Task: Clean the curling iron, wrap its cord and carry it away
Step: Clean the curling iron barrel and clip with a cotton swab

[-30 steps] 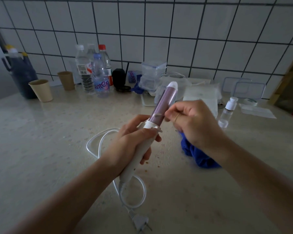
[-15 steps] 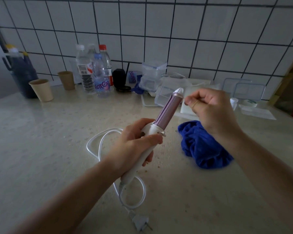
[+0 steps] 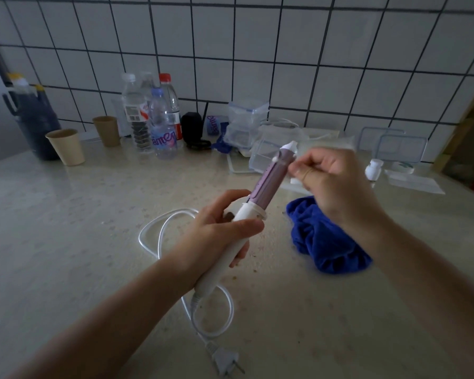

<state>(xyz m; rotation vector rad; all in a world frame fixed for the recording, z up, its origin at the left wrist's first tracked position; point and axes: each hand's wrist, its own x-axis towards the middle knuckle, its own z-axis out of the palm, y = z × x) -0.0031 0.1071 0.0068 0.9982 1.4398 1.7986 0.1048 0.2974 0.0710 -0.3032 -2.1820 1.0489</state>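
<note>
A person's left hand (image 3: 216, 236) wraps around the white handle of a curling iron (image 3: 268, 184), its purple barrel tilted up and away above the counter (image 3: 66, 228), while the right hand (image 3: 331, 181) pinches a blurred white-tipped swab (image 3: 274, 159) against the barrel near its tip, the cord (image 3: 159, 231) looping on the counter below.

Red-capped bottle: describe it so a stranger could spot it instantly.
Against the tiled wall, at the counter's back left, stands a group of plastic bottles. The red-capped bottle is at the group's right, the only one with a red cap.
</note>
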